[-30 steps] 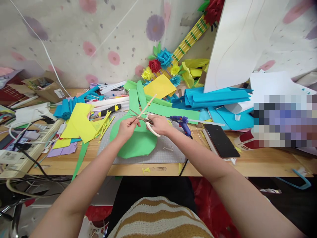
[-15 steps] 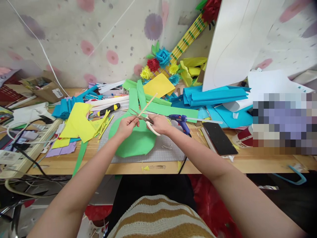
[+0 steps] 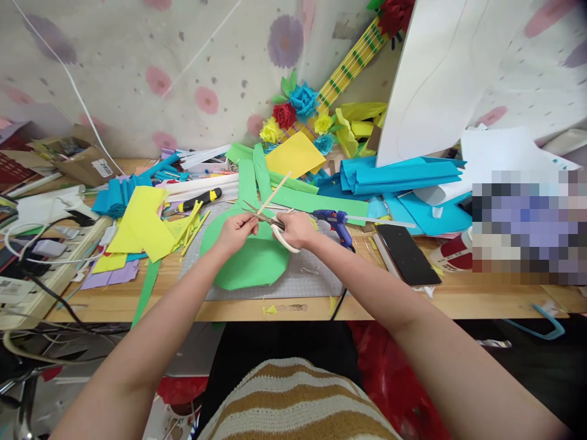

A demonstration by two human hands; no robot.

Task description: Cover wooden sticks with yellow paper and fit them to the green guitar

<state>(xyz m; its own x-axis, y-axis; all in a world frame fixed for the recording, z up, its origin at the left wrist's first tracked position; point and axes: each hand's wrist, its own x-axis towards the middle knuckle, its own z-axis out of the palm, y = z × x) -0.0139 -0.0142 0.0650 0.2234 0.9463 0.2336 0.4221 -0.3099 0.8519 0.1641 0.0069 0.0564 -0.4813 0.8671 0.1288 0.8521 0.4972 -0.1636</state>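
Note:
My right hand (image 3: 296,230) is closed around the white handles of a pair of scissors (image 3: 285,239). The blades point left and stand apart, around a thin pale stick (image 3: 276,191). The stick's lower end is pinched in the fingers of my left hand (image 3: 238,232), while its upper end slants up to the right. Beneath both hands lies a rounded green paper shape (image 3: 252,263) on a grey cutting mat (image 3: 316,278). A blue glue gun (image 3: 334,223) with a clear glue stick in it rests just right of my right hand.
Yellow paper pieces (image 3: 144,229) and a utility knife (image 3: 200,200) lie to the left. Green paper strips (image 3: 316,201) and blue crepe paper (image 3: 403,174) stretch along the back. At the right are a phone (image 3: 407,253) and a red-and-white cup (image 3: 453,252).
Both hands, the scissors and the stick hold almost the same position. The view has shifted very slightly.

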